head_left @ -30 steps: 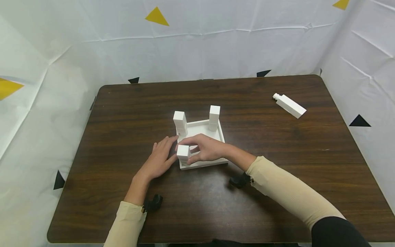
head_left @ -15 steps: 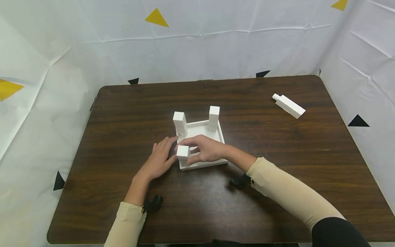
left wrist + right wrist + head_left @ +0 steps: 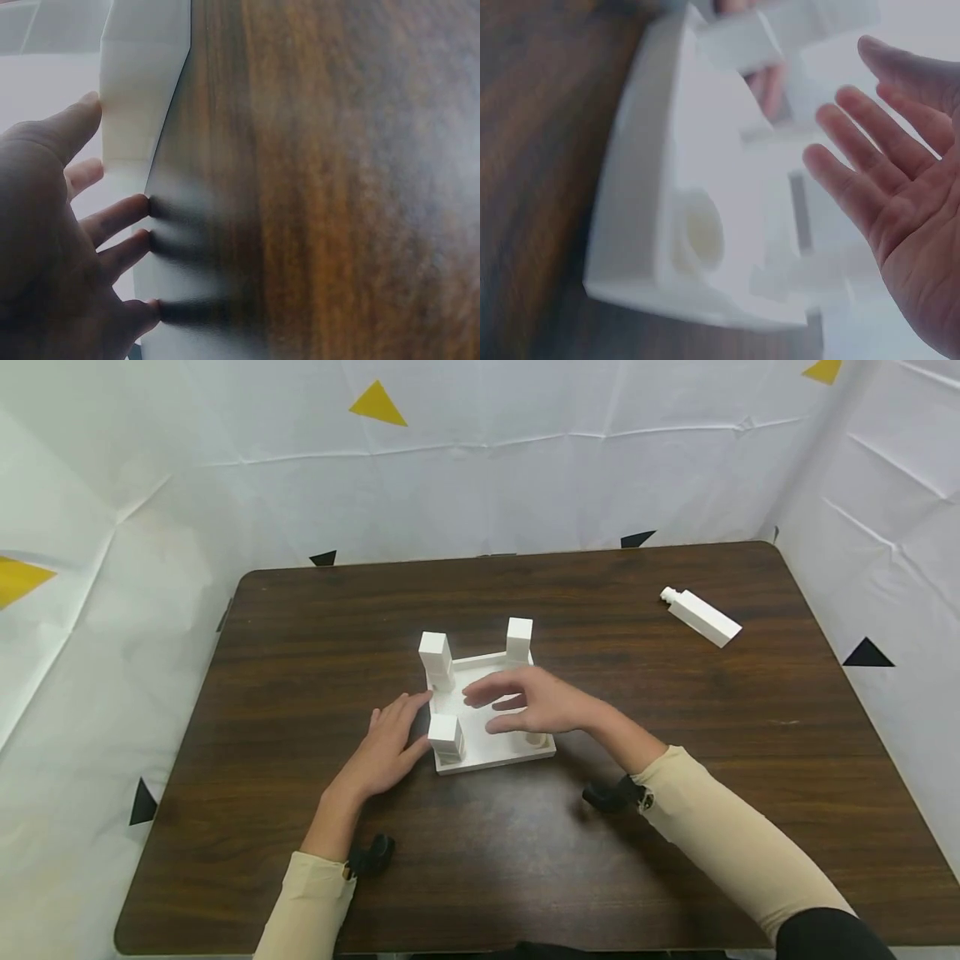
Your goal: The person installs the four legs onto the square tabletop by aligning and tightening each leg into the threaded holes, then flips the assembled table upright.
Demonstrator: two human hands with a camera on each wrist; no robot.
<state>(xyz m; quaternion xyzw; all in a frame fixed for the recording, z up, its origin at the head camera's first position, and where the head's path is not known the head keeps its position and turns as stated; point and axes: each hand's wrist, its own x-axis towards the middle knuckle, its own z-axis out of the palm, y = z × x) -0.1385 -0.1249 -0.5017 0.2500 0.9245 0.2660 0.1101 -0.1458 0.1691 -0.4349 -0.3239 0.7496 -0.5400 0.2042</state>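
A white square tabletop [image 3: 495, 762] with a raised rim lies on the table, three white legs upright at its corners: front left [image 3: 446, 737], back left [image 3: 437, 656] and back right [image 3: 519, 639]. Its front-right corner shows a round socket [image 3: 703, 232] in the right wrist view. My left hand [image 3: 384, 747] rests at the tabletop's left side, fingers spread; its thumb touches or nearly touches the front-left leg. Over the tabletop hovers my right hand [image 3: 536, 702], fingers loosely bent and holding nothing. It partly hides the right rim.
A loose white leg [image 3: 703, 617] with a narrow threaded-looking end lies at the back right of the brown wooden table [image 3: 675, 760]. White sheets [image 3: 525, 485] with yellow and black triangles enclose the back and sides.
My right hand has let go of the front-left leg and moved right and slightly back, over the tabletop. The leg stays upright. My left hand has not visibly moved.
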